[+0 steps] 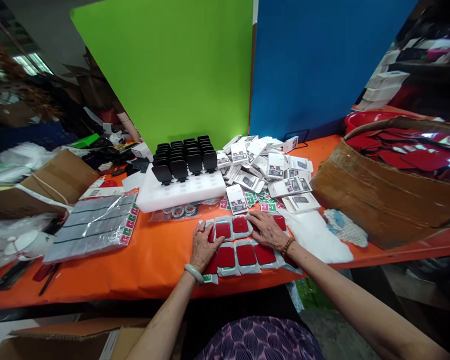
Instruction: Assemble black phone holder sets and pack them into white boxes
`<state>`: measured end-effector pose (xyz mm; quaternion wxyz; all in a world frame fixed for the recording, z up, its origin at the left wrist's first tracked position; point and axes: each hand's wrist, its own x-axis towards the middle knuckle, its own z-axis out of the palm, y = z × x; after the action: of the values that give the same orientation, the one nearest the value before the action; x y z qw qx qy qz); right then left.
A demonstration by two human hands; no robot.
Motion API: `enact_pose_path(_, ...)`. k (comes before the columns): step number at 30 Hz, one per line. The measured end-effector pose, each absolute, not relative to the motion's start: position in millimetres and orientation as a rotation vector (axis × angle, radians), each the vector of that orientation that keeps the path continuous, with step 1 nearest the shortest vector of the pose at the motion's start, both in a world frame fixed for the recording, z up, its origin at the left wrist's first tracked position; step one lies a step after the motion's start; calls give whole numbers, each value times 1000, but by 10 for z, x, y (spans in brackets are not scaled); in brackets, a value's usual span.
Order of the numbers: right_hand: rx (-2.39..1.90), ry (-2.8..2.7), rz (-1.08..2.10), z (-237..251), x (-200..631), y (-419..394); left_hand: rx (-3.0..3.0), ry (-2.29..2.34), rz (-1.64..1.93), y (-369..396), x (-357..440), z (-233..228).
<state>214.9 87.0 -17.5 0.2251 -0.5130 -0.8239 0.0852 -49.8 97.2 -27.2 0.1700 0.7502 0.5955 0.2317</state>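
Observation:
Two rows of red rounded-square pieces, each on a pale clear-plastic packet, lie on the orange table. My left hand [205, 246] rests with fingers spread over the left end of the rows, partly hiding red pieces there. A red piece [225, 257] in the near row lies just right of its thumb. My right hand [267, 230] lies flat with fingers stretched over the right part of the far row, beside another red piece [241, 224]. Some pieces under both hands are hidden. Neither hand shows anything gripped.
Behind the rows are a white foam block [180, 195] holding several black stands [178, 169] and a heap of small white boxes [275, 165]. A carton [382, 200] of red pieces stands right. White foam sheeting [315, 235] and a plastic-wrapped stack [93, 225] flank the rows.

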Motion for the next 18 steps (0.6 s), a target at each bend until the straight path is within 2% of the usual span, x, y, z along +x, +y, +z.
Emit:
enact_pose_path(5,-1386,-2264,299,-121,2201,873,2056,1652,706,988,-491,-241)
enact_pose_path(10,-1519,-1971,477,-67,2222,1173,1951,1723,806,909,-560,-93)
enact_pose_path(14,-1650,-1814,390,-75,2034,1542,1735,1750,1017,663,-504,96)
enact_pose_path(18,-1742,-1696,293,-128,1652,1751,1553,1668,1051,341,-425,188)
